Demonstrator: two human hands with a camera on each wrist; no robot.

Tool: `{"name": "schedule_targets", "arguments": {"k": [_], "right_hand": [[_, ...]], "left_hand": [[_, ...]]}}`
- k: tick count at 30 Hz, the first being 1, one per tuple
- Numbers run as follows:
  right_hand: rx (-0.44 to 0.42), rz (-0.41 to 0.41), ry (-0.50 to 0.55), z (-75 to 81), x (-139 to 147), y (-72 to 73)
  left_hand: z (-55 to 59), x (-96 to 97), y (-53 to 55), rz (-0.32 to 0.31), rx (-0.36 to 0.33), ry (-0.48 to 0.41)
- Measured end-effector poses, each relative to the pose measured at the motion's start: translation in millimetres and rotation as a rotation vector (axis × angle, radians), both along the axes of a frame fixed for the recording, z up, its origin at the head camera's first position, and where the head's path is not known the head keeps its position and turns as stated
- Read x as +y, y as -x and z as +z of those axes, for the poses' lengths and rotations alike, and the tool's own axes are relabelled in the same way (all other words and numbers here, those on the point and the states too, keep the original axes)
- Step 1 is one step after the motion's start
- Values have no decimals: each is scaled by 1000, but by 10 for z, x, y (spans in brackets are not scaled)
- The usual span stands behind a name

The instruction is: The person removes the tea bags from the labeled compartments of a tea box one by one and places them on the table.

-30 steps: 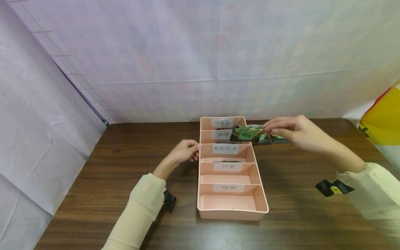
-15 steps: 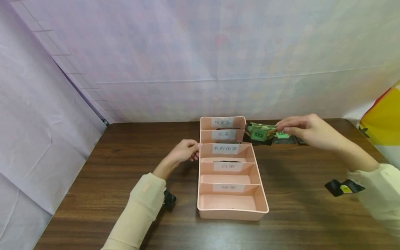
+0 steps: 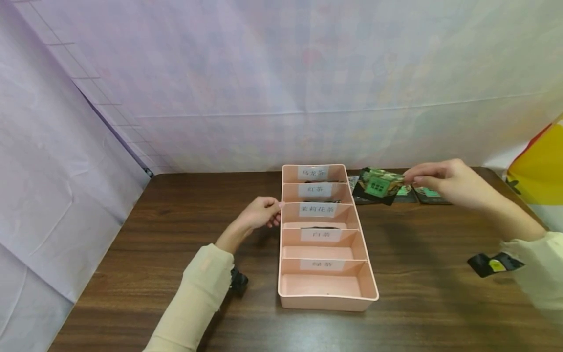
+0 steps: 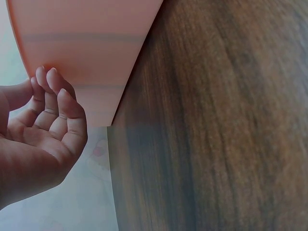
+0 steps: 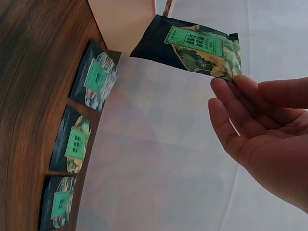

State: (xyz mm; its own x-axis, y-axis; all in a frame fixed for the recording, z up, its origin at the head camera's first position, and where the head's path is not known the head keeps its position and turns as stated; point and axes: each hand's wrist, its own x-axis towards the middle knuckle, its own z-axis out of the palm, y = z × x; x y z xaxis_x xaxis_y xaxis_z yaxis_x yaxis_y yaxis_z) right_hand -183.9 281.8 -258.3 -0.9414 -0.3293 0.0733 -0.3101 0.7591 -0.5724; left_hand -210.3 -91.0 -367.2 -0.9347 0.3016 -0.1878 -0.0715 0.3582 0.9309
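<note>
A long pink divided box point(image 3: 327, 304) with white Chinese labels stands mid-table. Thin dark edges show in its three back compartments. At the box's left rim, my left hand point(image 3: 259, 214) pinches the edge between thumb and fingers; the left wrist view has this hand point(image 4: 53, 120) against the box wall point(image 4: 91, 62). To the right of the box, my right hand point(image 3: 455, 183) holds a black and green tea packet point(image 3: 376, 187) by one edge, raised above the table. Seen from the right wrist, the packet point(image 5: 197, 48) hangs tilted from the fingertips.
Along the table's back edge, right of the box, lie three similar tea packets point(image 5: 96, 79), partly hidden in the head view. A pale curtain point(image 3: 220, 98) rises behind the wooden table point(image 3: 176, 220). Something yellow and red point(image 3: 541, 166) hangs at the far right.
My right hand has moved right with the tea packet, from over the box's back right edge to beside it. The packet has turned its printed face more toward the head camera. The left hand keeps still.
</note>
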Motion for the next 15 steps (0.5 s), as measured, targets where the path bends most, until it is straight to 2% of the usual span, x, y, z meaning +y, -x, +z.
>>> {"name": "schedule_targets", "arguments": {"k": [4,7,15], "right_hand": [[-30,-48,-16,5,38,-6],[-47,-45,-18,-31,89,10],[-118,53,51,-271,180,30]], "left_hand": [[0,-3,-2,1,8,-2],[2,-3,-3,2,10,-4],[10,5,-15,-2,12,3]]}}
